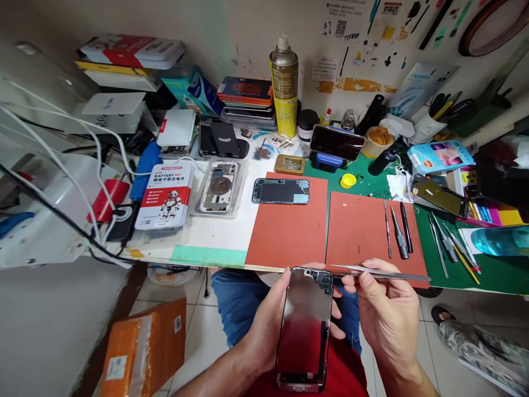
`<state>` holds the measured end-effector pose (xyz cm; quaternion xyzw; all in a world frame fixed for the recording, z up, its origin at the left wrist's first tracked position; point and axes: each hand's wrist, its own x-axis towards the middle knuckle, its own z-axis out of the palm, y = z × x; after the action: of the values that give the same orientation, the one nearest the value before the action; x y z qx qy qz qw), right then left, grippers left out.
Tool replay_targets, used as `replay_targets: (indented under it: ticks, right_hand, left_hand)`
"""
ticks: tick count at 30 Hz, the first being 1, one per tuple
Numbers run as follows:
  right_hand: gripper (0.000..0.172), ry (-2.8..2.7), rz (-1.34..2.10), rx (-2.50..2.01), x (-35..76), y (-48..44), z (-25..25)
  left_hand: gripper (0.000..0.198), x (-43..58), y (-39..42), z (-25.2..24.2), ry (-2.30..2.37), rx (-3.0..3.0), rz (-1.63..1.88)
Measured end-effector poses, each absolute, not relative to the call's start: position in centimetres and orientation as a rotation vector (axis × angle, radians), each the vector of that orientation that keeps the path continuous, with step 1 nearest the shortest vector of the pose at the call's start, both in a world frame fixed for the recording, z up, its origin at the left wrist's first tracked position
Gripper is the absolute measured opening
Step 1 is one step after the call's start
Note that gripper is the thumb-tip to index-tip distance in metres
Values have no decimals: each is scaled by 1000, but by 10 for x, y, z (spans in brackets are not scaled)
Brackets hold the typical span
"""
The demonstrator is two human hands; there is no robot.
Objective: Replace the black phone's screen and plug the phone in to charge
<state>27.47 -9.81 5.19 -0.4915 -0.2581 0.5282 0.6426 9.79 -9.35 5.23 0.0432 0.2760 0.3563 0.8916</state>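
My left hand [268,309] is wrapped round a phone screen assembly [306,331], held upright over my lap with its inner side facing me. Small black parts and metal contacts show along its top edge, and the bare back reflects red. My right hand [390,314] pinches a pair of metal tweezers [380,272], whose points reach left to just above the screen's top right corner, apart from it. Beyond my hands, another phone part [281,191] lies across a reddish-brown mat [289,237].
A second mat [351,242] carries a pen-like screwdriver [399,234] and slim tools. An opened phone body [220,187] rests in a clear tray, beside a battery box [165,196]. A spray can [284,85] stands at the back. A cardboard box [144,347] sits on the floor.
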Motion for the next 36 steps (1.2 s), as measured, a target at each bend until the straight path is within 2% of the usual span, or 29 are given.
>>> replay_targets:
  ticks: [7, 16, 36]
  right_hand:
    - [21, -593, 1075, -1288, 263, -107, 44]
    - [25, -533, 1226, -1210, 250, -108, 49]
    - [27, -569, 1179, -1274, 255, -108, 46]
  left_hand:
    - [59, 102, -92, 55, 602, 95, 782]
    - [71, 101, -97, 49, 600, 134, 767]
    - [79, 103, -101, 50, 666, 162, 734]
